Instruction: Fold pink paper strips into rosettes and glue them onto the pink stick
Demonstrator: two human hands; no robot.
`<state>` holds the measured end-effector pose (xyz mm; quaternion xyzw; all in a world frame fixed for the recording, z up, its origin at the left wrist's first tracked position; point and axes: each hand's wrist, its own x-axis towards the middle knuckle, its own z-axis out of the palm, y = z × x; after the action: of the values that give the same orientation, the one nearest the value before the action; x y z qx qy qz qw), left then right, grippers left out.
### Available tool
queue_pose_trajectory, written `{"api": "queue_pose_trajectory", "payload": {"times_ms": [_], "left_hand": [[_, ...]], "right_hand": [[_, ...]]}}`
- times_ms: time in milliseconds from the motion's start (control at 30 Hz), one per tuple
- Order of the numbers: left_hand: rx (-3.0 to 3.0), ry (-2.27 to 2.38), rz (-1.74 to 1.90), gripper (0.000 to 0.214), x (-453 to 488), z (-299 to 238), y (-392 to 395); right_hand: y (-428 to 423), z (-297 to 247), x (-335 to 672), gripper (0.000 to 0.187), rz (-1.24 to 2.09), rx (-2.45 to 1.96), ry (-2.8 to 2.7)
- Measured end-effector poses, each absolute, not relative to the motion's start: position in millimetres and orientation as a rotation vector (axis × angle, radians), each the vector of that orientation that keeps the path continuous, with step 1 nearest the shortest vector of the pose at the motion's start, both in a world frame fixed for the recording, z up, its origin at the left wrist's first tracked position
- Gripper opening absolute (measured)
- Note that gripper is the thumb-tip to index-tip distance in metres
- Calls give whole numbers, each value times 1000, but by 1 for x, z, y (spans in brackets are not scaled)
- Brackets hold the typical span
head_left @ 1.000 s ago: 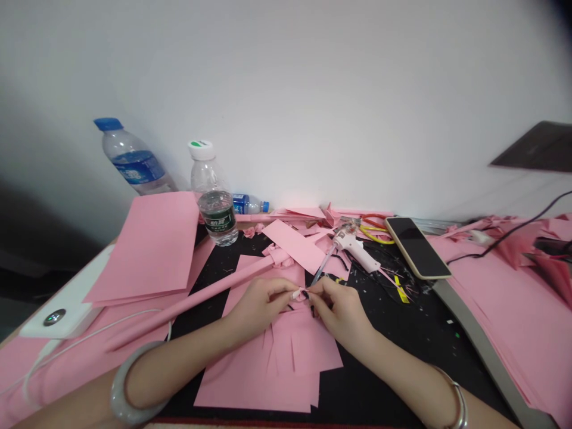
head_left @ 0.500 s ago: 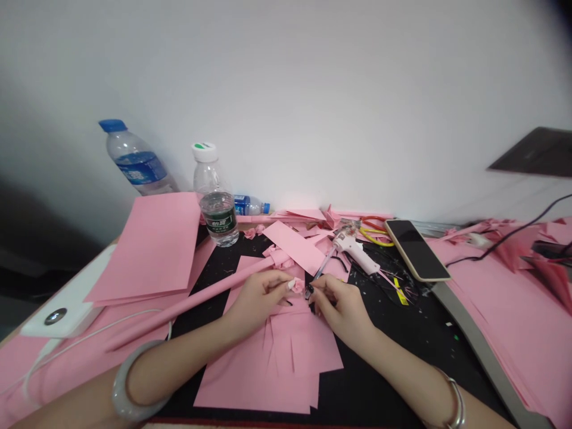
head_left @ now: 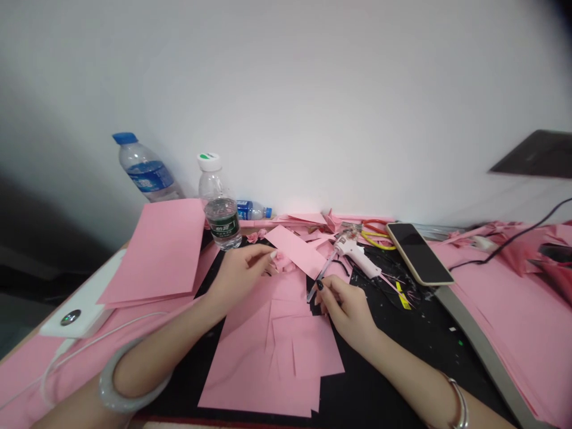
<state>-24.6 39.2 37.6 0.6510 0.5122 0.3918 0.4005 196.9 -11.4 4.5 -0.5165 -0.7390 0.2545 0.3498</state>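
Note:
My left hand (head_left: pixel 241 277) is closed, with thumb and fingertips pinched at a small pink paper rose (head_left: pixel 280 260) over a cluster of pink paper pieces. Part of the rose blends into the pink behind it. My right hand (head_left: pixel 346 307) has its fingers curled together, and whatever lies between them is hidden. Its fingertips are right beside the end of a translucent glue stick (head_left: pixel 328 265), which sticks out of a white glue gun (head_left: pixel 361 260). Below both hands lie overlapping pink paper sheets (head_left: pixel 259 357) and smaller cut pieces (head_left: pixel 308 348).
A half-full water bottle (head_left: pixel 222 223) stands behind my left hand; a larger bottle (head_left: pixel 149 173) leans on the wall. Folded pink paper (head_left: pixel 156 250) covers part of a white power bank (head_left: pixel 84 304). At right are a phone (head_left: pixel 420 253), yellow-handled tool (head_left: pixel 378 239) and stacked pink sheets (head_left: pixel 513 310).
My left hand has moved left and away from me, apart from my right hand, to the paper cluster. My right hand has shifted slightly right. The view has tilted a little.

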Motion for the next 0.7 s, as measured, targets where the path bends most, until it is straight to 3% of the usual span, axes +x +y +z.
{"api": "queue_pose_trajectory", "payload": {"times_ms": [700], "left_hand": [[1757, 1690, 801, 20, -53, 20, 78]], "right_hand": [[-11, 0, 197, 19, 690, -1285, -1899]]}}
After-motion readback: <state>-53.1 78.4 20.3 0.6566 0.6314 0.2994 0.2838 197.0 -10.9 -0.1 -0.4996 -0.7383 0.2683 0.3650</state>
